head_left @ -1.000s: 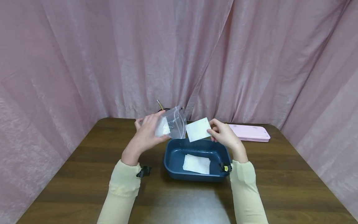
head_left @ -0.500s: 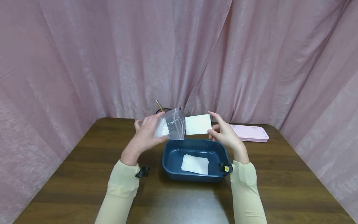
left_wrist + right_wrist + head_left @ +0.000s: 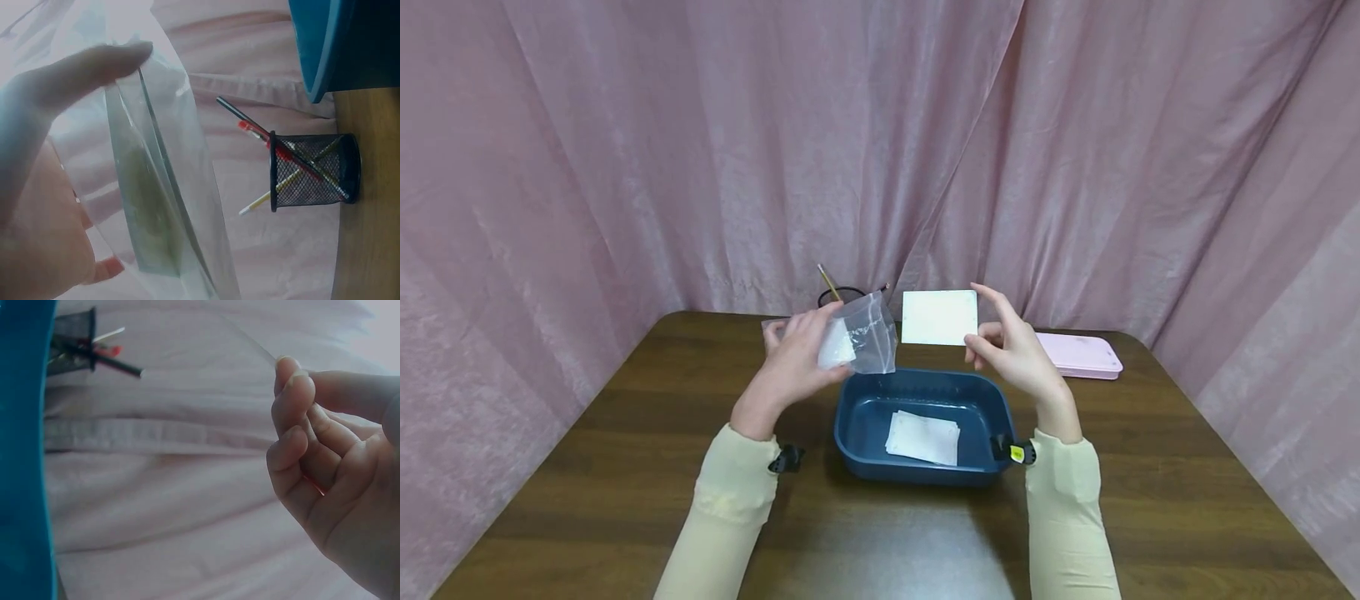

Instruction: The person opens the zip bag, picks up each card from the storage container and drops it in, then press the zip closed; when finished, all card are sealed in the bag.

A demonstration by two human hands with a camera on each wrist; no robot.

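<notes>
While the left hand (image 3: 793,358) is gripping a clear zip bag (image 3: 865,333) at about 10 o'clock from the blue tray (image 3: 857,433), its fingers are curling round the bag's near side, with a white wad showing inside the film. In the left wrist view the bag's mouth is standing slightly parted. The right hand (image 3: 1011,354) is pinching a white card (image 3: 939,317) by its right edge, thumb and fingertips closed on it, and holding it upright in the air at 12 o'clock above the tray, just beside the bag but apart from it. Another white sheet (image 3: 922,437) is lying flat in the tray. A mesh pen cup (image 3: 842,294) is standing behind the bag; a pink case (image 3: 1078,353) is lying at 2 o'clock on the table (image 3: 625,467).

Risk, as judged: the pinch is covering only one edge, so the card could be swinging or slipping down into the tray; the limp bag mouth could be collapsing and catching a card corner
</notes>
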